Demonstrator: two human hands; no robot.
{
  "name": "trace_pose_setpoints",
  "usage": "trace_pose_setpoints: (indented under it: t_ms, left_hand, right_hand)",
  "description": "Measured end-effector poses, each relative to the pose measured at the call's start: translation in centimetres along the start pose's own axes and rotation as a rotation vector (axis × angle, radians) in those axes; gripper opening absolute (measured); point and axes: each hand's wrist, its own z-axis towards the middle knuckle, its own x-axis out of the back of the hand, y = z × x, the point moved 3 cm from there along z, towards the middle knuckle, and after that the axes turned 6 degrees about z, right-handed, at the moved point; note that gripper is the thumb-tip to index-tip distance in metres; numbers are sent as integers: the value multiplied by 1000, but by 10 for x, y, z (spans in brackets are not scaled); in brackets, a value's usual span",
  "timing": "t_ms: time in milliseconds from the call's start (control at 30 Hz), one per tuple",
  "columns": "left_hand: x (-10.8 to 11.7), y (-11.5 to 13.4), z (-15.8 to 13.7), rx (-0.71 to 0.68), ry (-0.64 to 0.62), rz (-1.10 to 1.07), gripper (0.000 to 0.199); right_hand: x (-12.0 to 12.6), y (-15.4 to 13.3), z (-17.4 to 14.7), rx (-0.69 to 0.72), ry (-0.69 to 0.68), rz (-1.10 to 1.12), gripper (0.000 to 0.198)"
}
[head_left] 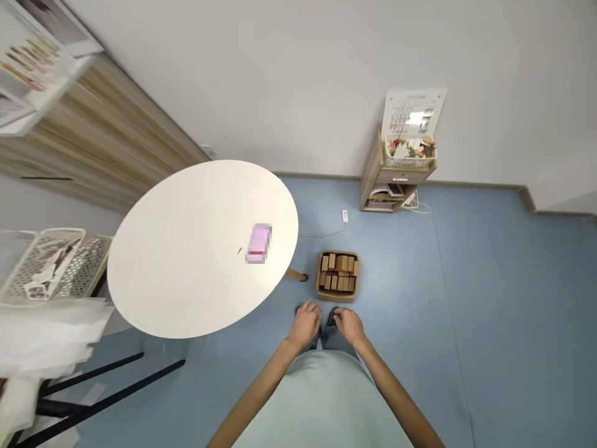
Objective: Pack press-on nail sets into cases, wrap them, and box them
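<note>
My left hand [305,322] and my right hand [351,325] hang in front of my body, a little apart from each other. Both have loosely bent fingers, and I see nothing held in either. Just beyond them on the floor stands an open cardboard box [338,298], which neither hand appears to touch. Inside it, several small brown cardboard boxes [342,263] stand in two rows. My shoes show partly beneath the hands.
To the left is a white oval table [186,249] bearing a blurred pink rectangular item [259,243]. A small wooden cabinet [370,171] with a filled basket [410,152] stands by the wall. A white power strip [345,216] lies on the floor. Perforated baskets [84,267] sit far left.
</note>
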Motion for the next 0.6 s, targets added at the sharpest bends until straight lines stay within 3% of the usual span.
trace_pose_setpoints:
  t_ms: [167,300,467,600]
  left_hand:
    - [51,-3,-41,5,230,-129,36]
    - [88,-20,-74,37,386,-253,36]
    - [117,-61,-124,83,563,-417,34]
    - [132,-105,-175,109,721,-529,33]
  right_hand:
    - [29,-37,-25,104,75,61,32]
    - [39,-78,-38,220,147,144,31]
    - [31,-143,-53,355,231,238,30]
    - [5,-203,-67,438,298,251,33]
